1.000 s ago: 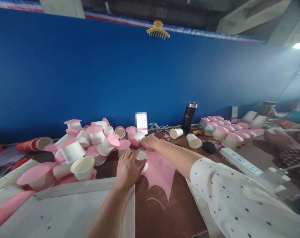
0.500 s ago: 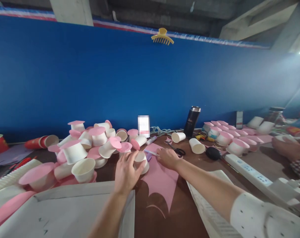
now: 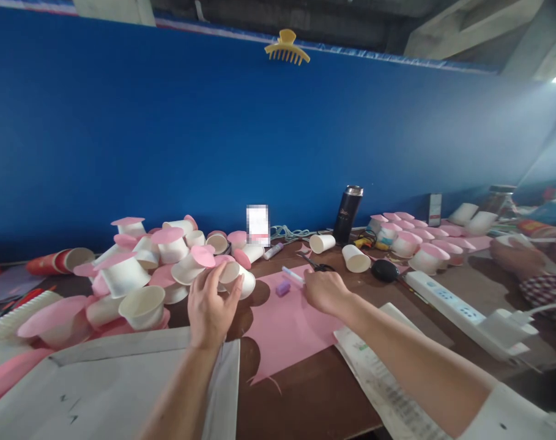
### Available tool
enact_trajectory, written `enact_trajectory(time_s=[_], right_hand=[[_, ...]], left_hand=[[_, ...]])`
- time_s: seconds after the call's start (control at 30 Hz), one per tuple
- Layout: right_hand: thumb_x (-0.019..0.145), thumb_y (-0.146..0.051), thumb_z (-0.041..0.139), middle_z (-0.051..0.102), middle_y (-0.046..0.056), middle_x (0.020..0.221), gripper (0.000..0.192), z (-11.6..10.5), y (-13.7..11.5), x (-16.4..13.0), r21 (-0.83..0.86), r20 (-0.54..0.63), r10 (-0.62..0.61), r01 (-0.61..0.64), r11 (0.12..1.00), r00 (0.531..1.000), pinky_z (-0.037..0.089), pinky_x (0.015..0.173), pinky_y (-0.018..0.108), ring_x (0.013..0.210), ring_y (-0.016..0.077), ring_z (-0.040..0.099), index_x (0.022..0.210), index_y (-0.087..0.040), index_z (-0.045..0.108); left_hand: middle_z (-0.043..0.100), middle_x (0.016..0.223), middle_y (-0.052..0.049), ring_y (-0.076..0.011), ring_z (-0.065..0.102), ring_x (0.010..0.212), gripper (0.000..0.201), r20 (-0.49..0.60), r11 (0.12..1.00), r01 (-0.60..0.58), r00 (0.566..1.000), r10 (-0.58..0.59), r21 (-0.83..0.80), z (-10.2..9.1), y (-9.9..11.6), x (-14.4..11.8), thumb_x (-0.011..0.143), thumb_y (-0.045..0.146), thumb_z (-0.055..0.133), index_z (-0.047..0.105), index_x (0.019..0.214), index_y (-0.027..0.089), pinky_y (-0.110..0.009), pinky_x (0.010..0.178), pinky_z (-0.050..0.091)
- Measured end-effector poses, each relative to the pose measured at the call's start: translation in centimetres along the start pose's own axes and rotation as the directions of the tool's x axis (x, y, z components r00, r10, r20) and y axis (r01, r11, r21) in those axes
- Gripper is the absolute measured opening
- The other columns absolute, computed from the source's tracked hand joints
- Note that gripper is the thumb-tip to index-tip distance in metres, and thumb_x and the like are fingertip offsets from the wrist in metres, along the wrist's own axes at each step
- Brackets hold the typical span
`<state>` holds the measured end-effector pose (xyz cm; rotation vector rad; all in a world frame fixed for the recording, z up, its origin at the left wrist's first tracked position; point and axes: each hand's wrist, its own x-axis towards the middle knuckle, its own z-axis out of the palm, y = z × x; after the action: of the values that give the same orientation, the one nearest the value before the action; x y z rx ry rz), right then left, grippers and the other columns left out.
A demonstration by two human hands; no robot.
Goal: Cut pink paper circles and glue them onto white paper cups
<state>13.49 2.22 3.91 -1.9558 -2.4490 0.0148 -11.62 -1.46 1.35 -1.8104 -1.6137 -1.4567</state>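
My left hand [image 3: 208, 305] grips a white paper cup [image 3: 241, 282], lifted and tilted just left of a pink paper sheet [image 3: 284, 327] lying on the brown table [image 3: 314, 397]. My right hand [image 3: 326, 290] rests on the far part of that sheet and holds a pen [image 3: 292, 274] whose tip points left. A small purple cap [image 3: 282, 288] lies on the pink sheet between my hands. Black scissors [image 3: 318, 265] lie just beyond my right hand.
A heap of white cups with pink lids [image 3: 144, 275] fills the left. More lidded cups [image 3: 419, 244] stand at the right, near a black flask [image 3: 347, 214], a white power strip [image 3: 456, 308] and another person's hand [image 3: 516, 253]. A grey board [image 3: 122, 391] and printed paper [image 3: 378, 379] lie near me.
My left hand has lifted the cup off the pink sheet and moved it left. My right hand came back from the cup heap holding the pen and settled on the sheet.
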Motion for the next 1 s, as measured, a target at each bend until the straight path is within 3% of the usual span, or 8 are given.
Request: enact_trajectory(time_s=[0.17,0.23,0.33,0.47,0.53,0.73,0.93,1.0], right_hand=[[0.098,-0.028,0.028,0.069,0.014,0.103,0.033,-1.1,1.0,0.5,0.17,-0.07,-0.025,0.037,0.985,0.997,0.043,0.072,0.028,0.091,0.0223,0.067,0.119,-0.013,0.047],[0.097,-0.039,0.035,0.069,0.012,0.105,0.037,-0.7,0.6,0.3,0.225,-0.071,-0.077,0.091,0.97,0.995,0.042,0.071,0.027,0.092,0.022,0.066,0.122,-0.015,0.047],[0.079,-0.053,0.062,0.07,0.009,0.104,0.055,0.3,-0.2,0.2,0.314,0.0,-0.149,0.142,0.939,0.989,0.041,0.066,0.027,0.09,0.0248,0.066,0.123,-0.021,0.052],[0.075,-0.044,0.067,0.071,0.004,0.092,0.027,1.2,-0.8,1.3,0.327,0.065,-0.154,0.124,0.937,0.986,0.04,0.062,0.026,0.085,0.0248,0.066,0.093,-0.024,0.067],[0.078,-0.044,0.064,0.071,0.004,0.089,0.024,1.2,-1.0,2.4,0.324,0.052,-0.125,0.102,0.94,0.991,0.04,0.062,0.027,0.083,0.0246,0.066,0.09,-0.024,0.067],[0.087,-0.054,0.05,0.065,0.011,0.118,0.052,-0.2,-1.5,4.6,0.331,-0.07,0.017,0.007,0.944,0.997,0.042,0.074,0.031,0.107,0.0287,0.06,0.127,-0.021,0.048],[0.094,-0.043,0.041,0.071,0.009,0.097,0.033,-0.1,-1.6,1.9,0.295,-0.016,-0.02,0.024,0.955,1.0,0.04,0.067,0.028,0.09,0.0251,0.065,0.099,-0.019,0.063],[0.095,-0.04,0.039,0.071,0.008,0.1,0.032,0.4,-1.9,0.3,0.288,-0.006,-0.035,0.035,0.957,0.999,0.04,0.067,0.028,0.089,0.0249,0.066,0.108,-0.022,0.062]], left_hand=[[0.065,0.113,-0.009,-0.0258,0.058,0.108,0.04,0.085,0.982,-0.122,0.987,0.135,-0.141,0.1,0.5,-0.2,0.082,0.039,0.064,0.06,0.117,0.02,-0.04,0.097,0.045],[0.065,0.114,-0.009,-0.0252,0.058,0.108,0.04,0.128,0.975,-0.134,0.979,0.158,-0.177,0.2,0.7,-0.3,0.081,0.039,0.065,0.061,0.117,0.02,-0.039,0.096,0.046],[0.065,0.114,-0.008,-0.0249,0.057,0.109,0.039,0.161,0.975,-0.115,0.976,0.147,-0.192,0.3,0.8,-0.4,0.082,0.038,0.064,0.061,0.117,0.021,-0.039,0.096,0.046],[0.064,0.114,-0.009,-0.0255,0.058,0.109,0.039,0.172,0.973,-0.121,0.973,0.155,-0.194,0.4,0.8,-0.4,0.083,0.039,0.062,0.061,0.118,0.021,-0.04,0.095,0.047],[0.064,0.113,-0.009,-0.0254,0.058,0.108,0.04,0.178,0.973,-0.132,0.97,0.166,-0.191,0.5,0.7,-0.4,0.083,0.039,0.062,0.061,0.118,0.021,-0.039,0.095,0.048],[0.065,0.112,-0.009,-0.0257,0.059,0.108,0.039,0.169,0.976,-0.13,0.972,0.16,-0.176,0.6,0.7,-0.4,0.083,0.042,0.062,0.061,0.117,0.021,-0.04,0.095,0.047],[0.066,0.114,-0.009,-0.025,0.059,0.107,0.042,0.207,0.974,-0.101,0.968,0.143,-0.203,0.5,1.1,-0.5,0.083,0.045,0.061,0.06,0.118,0.02,-0.039,0.094,0.047],[0.067,0.113,-0.009,-0.0242,0.06,0.106,0.042,0.18,0.971,-0.118,0.971,0.157,-0.208,0.3,1.2,-0.4,0.084,0.044,0.061,0.059,0.118,0.02,-0.038,0.093,0.047]])
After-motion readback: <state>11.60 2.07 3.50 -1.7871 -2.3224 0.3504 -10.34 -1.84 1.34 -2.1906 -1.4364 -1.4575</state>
